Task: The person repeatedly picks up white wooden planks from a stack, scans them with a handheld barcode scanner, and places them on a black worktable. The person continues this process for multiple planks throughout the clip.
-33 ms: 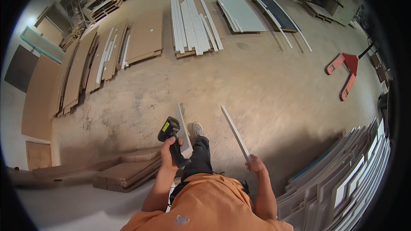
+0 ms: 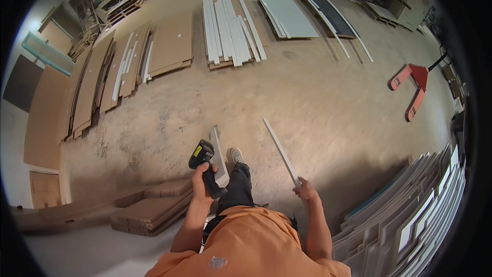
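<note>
My left hand [image 2: 202,177] is wrapped round the grip of a black pistol-shaped handheld scanner [image 2: 203,154] with a yellow-green label on its head. Just right of the scanner, a narrow pale board [image 2: 219,159] slants past my left fingers. Whether those fingers also grip the board I cannot tell. Out to the right, my right hand [image 2: 306,190] is closed on the near end of a long thin white strip [image 2: 281,150]. That strip points forward and slightly left, over the floor. My shoe [image 2: 236,155] shows between the two pieces.
Brown boards [image 2: 148,208] are stacked at my near left. Many pale panels [image 2: 405,210] stand on edge at near right. Ahead lie white strips [image 2: 230,28], brown sheets [image 2: 171,43] and a pale panel [image 2: 289,15]. A red pallet jack [image 2: 419,77] stands at far right.
My right hand has shifted slightly up and left with the white strip. The pale board's far end beside the scanner sits a little lower.
</note>
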Demonstrator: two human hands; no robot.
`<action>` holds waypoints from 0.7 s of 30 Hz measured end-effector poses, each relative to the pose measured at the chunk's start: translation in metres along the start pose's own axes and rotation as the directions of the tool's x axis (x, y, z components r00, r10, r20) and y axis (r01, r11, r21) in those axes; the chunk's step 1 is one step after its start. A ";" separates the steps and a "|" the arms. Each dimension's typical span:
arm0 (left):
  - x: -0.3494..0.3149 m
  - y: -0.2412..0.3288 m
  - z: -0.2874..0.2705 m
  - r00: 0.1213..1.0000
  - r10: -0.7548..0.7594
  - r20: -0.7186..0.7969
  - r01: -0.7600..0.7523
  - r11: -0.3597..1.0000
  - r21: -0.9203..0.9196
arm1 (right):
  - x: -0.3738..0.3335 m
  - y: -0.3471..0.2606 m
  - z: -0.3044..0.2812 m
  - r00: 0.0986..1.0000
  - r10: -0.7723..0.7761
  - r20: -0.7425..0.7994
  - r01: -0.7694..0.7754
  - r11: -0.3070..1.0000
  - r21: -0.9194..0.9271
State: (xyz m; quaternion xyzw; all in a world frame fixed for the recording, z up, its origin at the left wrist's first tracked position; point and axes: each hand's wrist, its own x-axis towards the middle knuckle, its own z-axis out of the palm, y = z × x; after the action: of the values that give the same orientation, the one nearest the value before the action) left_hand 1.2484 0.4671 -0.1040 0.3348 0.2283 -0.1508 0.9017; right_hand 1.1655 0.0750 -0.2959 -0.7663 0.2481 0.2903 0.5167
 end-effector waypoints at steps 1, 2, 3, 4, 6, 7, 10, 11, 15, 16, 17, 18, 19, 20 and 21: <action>0.031 0.014 0.002 0.999 -0.010 -0.047 0.009 1.000 -0.020 | 0.031 -0.041 -0.006 0.993 -0.102 -0.066 0.095 0.990 -0.101; 0.056 0.028 0.004 0.996 -0.028 -0.084 0.025 0.999 -0.033 | 0.052 -0.079 -0.010 0.964 -0.241 -0.111 0.212 0.950 -0.227; 0.081 0.044 0.008 0.994 -0.027 -0.110 0.024 0.999 -0.028 | 0.069 -0.116 -0.014 0.980 -0.180 -0.087 0.165 0.973 -0.162; 0.106 0.062 0.013 0.988 -0.023 -0.154 0.023 1.000 -0.005 | 0.083 -0.148 -0.020 0.990 -0.126 -0.068 0.118 0.986 -0.116; 0.149 0.096 0.024 0.979 -0.041 -0.199 0.039 0.999 -0.013 | 0.100 -0.195 -0.028 0.999 -0.022 -0.029 0.021 0.999 -0.046; 0.170 0.114 0.029 0.980 -0.047 -0.195 0.044 0.999 -0.022 | 0.108 -0.212 -0.028 1.000 0.026 -0.010 -0.026 1.000 -0.016; 0.222 0.158 0.046 0.975 0.008 -0.220 -0.003 1.000 0.025 | 0.150 -0.248 -0.025 0.998 0.008 -0.060 -0.009 1.000 -0.023; 0.239 0.170 0.051 0.975 0.019 -0.221 -0.014 1.000 0.023 | 0.173 -0.259 -0.026 0.996 -0.020 -0.089 0.013 0.996 -0.085; 0.302 0.202 0.076 0.936 0.097 -0.339 -0.063 0.992 0.111 | 0.278 -0.304 -0.044 0.960 -0.172 -0.219 0.104 0.951 -0.290; 0.313 0.205 0.083 0.922 0.126 -0.367 -0.082 0.988 0.132 | 0.308 -0.316 -0.051 0.944 -0.198 -0.264 0.109 0.942 -0.318; 0.331 0.212 0.090 0.926 0.157 -0.343 -0.105 0.981 0.164 | 0.343 -0.332 -0.061 0.935 -0.231 -0.270 0.122 0.923 -0.365; 0.349 0.219 0.097 0.935 0.154 -0.321 -0.094 0.977 0.194 | 0.378 -0.349 -0.071 0.925 -0.261 -0.275 0.131 0.901 -0.414; 0.366 0.225 0.104 0.928 0.172 -0.330 -0.104 0.971 0.214 | 0.415 -0.366 -0.080 0.919 -0.275 -0.282 0.123 0.881 -0.457; 0.389 0.228 0.113 0.928 0.212 -0.306 -0.140 0.961 0.239 | 0.460 -0.387 -0.091 0.922 -0.278 -0.271 0.109 0.856 -0.505; 0.412 0.229 0.124 0.897 0.246 -0.368 -0.165 0.957 0.238 | 0.501 -0.408 -0.098 0.928 -0.258 -0.270 0.072 0.834 -0.548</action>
State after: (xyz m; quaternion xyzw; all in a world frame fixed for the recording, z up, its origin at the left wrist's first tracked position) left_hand 1.7348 0.5021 -0.1099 0.4695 0.3518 -0.0063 0.8098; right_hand 1.8159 0.0834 -0.3537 -0.9350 0.1741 0.1671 0.2600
